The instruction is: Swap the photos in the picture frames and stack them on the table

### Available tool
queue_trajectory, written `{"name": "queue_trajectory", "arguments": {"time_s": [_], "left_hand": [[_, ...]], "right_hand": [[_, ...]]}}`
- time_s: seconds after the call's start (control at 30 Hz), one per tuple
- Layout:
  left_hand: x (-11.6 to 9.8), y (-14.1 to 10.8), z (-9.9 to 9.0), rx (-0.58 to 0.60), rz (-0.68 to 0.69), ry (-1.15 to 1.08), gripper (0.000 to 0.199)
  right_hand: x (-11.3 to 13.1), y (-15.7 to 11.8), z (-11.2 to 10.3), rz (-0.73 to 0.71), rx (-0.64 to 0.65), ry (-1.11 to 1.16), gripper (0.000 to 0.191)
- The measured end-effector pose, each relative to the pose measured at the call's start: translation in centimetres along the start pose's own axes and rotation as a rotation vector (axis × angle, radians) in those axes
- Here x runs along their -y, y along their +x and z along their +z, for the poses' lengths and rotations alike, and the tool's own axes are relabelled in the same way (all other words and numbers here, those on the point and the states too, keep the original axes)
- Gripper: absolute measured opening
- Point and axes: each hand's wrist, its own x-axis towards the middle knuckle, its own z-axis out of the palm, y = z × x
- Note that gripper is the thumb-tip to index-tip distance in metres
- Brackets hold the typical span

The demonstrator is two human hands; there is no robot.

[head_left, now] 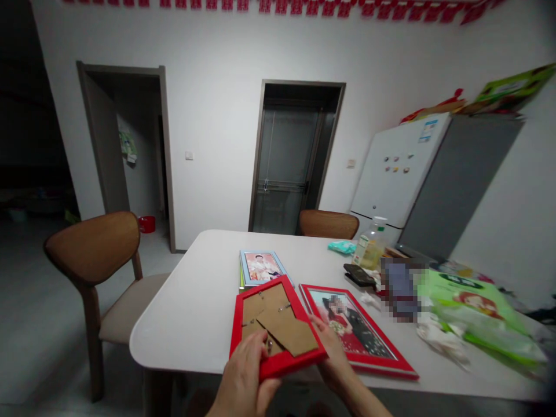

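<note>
Back side up, a red picture frame (299, 360) is held tilted above the near edge of the table; its brown backing board and easel flap face me. My left hand (248, 370) grips its lower left edge, fingers bent over the backing near a small metal catch. On the right side, my right hand (332, 350) holds the frame's edge, its fingers partly hidden beneath. Just right of it lies a larger red picture frame (402, 366) with a photo of two people. Behind the held frame, a light blue picture frame (278, 260) rests on the table, partly covered.
On the white table (186, 313) at right are a green plastic package (473, 295), crumpled tissue (443, 339), a dark wallet (359, 274), a bottle of yellowish liquid (369, 246) and a teal wrapper (343, 247). A wooden chair (98, 249) stands left; another chair (329, 223) is behind.
</note>
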Motion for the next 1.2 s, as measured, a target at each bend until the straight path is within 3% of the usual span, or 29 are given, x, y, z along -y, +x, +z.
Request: {"name": "queue_trajectory", "arguments": {"time_s": [0.1,0.17,0.23,0.3,0.37,0.5,0.63,0.77,0.83,0.93,1.1,1.2], "left_hand": [[-2.0,0.5,0.4,-0.178,-0.015,-0.298,0.028],[-3.1,1.0,1.1,-0.251,-0.071,-0.457,0.026],[-4.0,1.7,1.7,-0.293,-0.116,-0.581,0.033],[-4.6,2.6,1.7,-0.333,-0.118,-0.727,0.041],[-5.1,3.8,1.5,-0.351,-0.096,-0.9,0.053],[-5.4,5.8,2.4,-0.158,-0.109,-1.103,0.064],[-4.9,7.2,6.6,-0.023,-0.171,-1.03,0.051],[-4.0,8.3,10.9,0.016,-0.256,-0.655,0.045],[-3.6,8.6,12.1,0.029,-0.287,-0.491,0.044],[-3.2,8.7,12.7,0.048,-0.306,-0.425,0.043],[-2.7,8.7,12.2,0.091,-0.3,-0.376,0.045],[-1.9,8.6,11.1,0.089,-0.298,-0.367,0.047]], "right_hand": [[-1.6,-2.7,3.2,0.203,0.303,0.197,0.034],[-2.0,-3.8,4.9,0.24,0.286,0.384,0.031],[-1.6,-4.1,5.2,0.185,0.176,0.513,0.024],[-0.5,-3.7,4.0,0.116,0.075,0.524,0.019],[1.0,-2.8,1.4,0.067,0.008,0.437,0.023],[3.9,0.5,-5.9,0.047,-0.087,0.131,0.023],[5.1,4.2,-13.1,0.055,-0.14,-0.175,0.021],[4.9,6.4,-17.3,0.058,-0.181,-0.378,0.024],[4.7,7.0,-18.3,0.014,-0.224,-0.512,0.031],[4.3,7.7,-18.8,-0.071,-0.274,-0.725,0.039],[4.3,8.5,-18.9,-0.12,-0.341,-0.947,0.036],[4.8,8.6,-17.9,-0.145,-0.378,-1.091,0.036]]}}
